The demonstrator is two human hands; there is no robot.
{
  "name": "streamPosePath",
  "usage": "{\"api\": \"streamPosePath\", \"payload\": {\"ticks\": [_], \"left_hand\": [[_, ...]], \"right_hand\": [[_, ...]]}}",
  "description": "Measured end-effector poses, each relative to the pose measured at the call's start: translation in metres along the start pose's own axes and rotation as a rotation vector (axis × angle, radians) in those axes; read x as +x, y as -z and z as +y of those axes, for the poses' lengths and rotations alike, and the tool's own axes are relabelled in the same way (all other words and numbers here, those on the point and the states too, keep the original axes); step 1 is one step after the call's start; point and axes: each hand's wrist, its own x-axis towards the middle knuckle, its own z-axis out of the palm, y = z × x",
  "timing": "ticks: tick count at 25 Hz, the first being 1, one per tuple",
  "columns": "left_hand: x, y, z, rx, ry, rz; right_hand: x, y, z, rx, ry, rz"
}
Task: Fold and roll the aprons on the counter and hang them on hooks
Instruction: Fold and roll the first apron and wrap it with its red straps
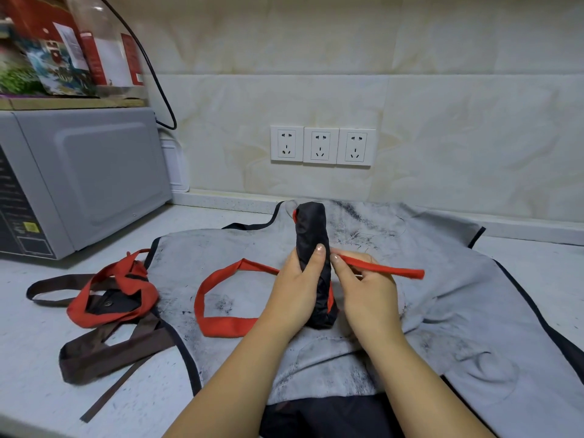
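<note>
The left hand (297, 286) grips an upright rolled black fabric apron (313, 241) over a flat grey apron (442, 295) mid-counter; the right hand (366, 289) pinches its red strap (388, 270). Bare white counter (34, 358) lies left.

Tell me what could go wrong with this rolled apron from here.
The rolled black apron is held only by the left hand around its middle, so its ends may loosen before it is tied. The right hand only pinches the red strap, which might slip. A slack red loop lies on the grey apron and could snag it.
</note>
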Motion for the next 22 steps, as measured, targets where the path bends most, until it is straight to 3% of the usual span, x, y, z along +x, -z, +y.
{"api": "streamPosePath", "payload": {"ticks": [4, 14, 18, 22], "left_hand": [[0.003, 0.0, 0.001, 0.234, -0.095, 0.113], [0.008, 0.005, -0.003, -0.008, 0.372, 0.033], [0.009, 0.009, -0.005, 0.154, 0.298, -0.04], [0.006, 0.008, -0.014, 0.249, 0.195, 0.11]], "right_hand": [[0.001, -0.001, 0.001, -0.033, 0.112, 0.017], [-0.003, -0.013, 0.014, -0.149, 0.063, -0.159], [0.0, -0.012, 0.023, -0.34, 0.024, -0.196], [0.002, -0.008, 0.029, -0.433, -0.014, -0.231]]}}
